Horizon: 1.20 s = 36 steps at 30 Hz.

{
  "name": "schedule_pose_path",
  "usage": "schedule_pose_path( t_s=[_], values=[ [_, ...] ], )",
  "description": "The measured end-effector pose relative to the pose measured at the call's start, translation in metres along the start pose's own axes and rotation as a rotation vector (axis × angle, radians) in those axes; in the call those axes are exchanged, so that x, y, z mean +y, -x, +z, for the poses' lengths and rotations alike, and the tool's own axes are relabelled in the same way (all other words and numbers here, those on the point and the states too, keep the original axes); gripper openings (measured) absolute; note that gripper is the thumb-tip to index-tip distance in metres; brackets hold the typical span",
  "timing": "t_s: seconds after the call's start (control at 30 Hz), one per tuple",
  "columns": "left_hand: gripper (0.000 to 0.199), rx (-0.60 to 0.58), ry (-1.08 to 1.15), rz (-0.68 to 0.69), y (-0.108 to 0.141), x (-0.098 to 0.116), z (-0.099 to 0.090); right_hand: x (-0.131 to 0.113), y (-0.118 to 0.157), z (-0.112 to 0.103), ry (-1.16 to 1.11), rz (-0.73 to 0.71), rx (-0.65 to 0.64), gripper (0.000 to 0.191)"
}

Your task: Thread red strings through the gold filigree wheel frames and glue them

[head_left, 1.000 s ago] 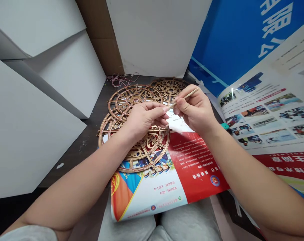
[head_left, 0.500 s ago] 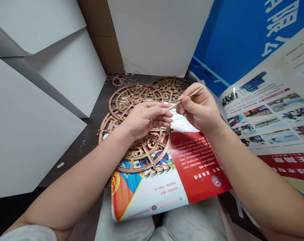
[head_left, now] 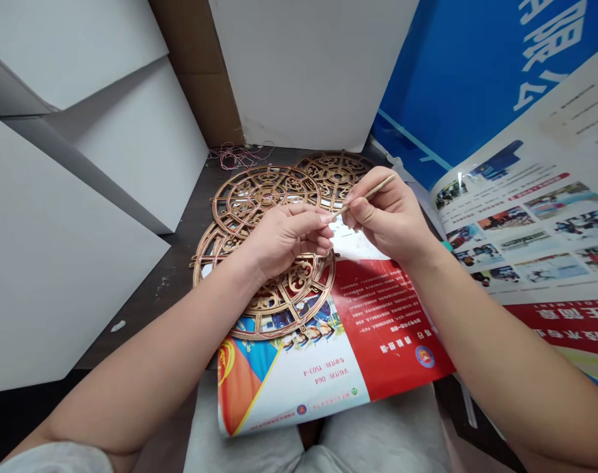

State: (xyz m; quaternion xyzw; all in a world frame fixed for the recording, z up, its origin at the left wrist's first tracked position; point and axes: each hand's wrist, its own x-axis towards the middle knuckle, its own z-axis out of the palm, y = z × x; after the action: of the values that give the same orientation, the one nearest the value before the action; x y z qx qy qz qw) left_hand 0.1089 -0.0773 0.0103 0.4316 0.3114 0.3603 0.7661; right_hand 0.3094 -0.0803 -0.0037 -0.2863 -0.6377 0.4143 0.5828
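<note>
A thin wooden stick (head_left: 380, 186) is pinched between the thumb and fingers of my right hand (head_left: 390, 220). The stick slants down to the left, its lower tip at the fingertips of my left hand (head_left: 284, 240). There my left thumb and index finger press together; whatever is between them is too small to make out. Beneath my left hand lies a large openwork wooden disc (head_left: 295, 310), partly covered by the hand and forearm. A second carved disc (head_left: 267, 196) overlaps it behind, and a third disc (head_left: 338, 176) sits farther back.
A printed booklet (head_left: 392, 295) lies under the front disc and hangs over the table edge. Tangled reddish thread (head_left: 234, 156) rests at the back of the dark table (head_left: 151, 289). White panels (head_left: 309, 72) stand left and behind; an open brochure (head_left: 530, 230) rises on the right.
Both hands have shifted very slightly; my right hand and the stick are a little lower and farther left. The stick tip stays at my left fingertips. The discs rest as before.
</note>
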Motion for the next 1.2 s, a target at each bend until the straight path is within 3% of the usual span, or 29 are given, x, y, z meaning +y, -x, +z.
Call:
schedule_pose_path(
  t_s=[0.13, 0.37, 0.83, 1.2],
  values=[
    [0.007, -0.024, 0.056, -0.008, 0.0003, 0.0016, 0.001, 0.0054, -0.0022, -0.0058, -0.034, 0.032, 0.004, 0.04],
    [0.016, -0.053, 0.081, 0.002, -0.0009, 0.0027, -0.0033, 0.0036, -0.0055, -0.0057, -0.066, 0.02, 0.007, 0.045],
    [0.013, 0.074, -0.063, 0.058, -0.0005, -0.0011, 0.0005, 0.0014, -0.0008, 0.0012, -0.013, 0.016, 0.01, 0.042],
    [0.017, 0.003, -0.068, 0.133, -0.0036, -0.0016, -0.0028, 0.0054, -0.0036, -0.0028, -0.059, 0.071, 0.089, 0.044]
  ],
)
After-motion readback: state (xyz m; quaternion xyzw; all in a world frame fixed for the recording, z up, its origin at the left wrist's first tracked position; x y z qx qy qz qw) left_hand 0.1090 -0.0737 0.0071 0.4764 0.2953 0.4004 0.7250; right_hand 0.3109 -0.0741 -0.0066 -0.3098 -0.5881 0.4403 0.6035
